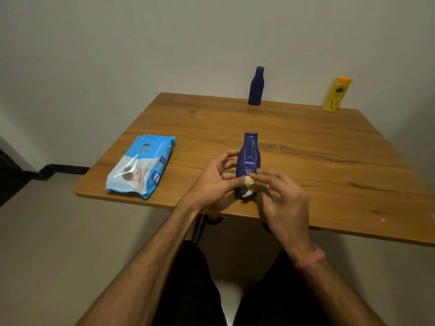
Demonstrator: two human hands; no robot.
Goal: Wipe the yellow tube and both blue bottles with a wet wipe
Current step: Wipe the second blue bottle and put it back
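Nivea bottle (249,161): upright on the table (329,161), between both hands.
Left hand (217,176): fingers curled round the bottle's side.
Right hand (281,196): pinches a wet wipe (250,182) against the bottle's lower front.
Plain blue bottle (256,86): upright, well beyond the hands.
Yellow tube (337,94): far beyond the right hand.
Wipes pack (141,165): flat, left of the left hand.
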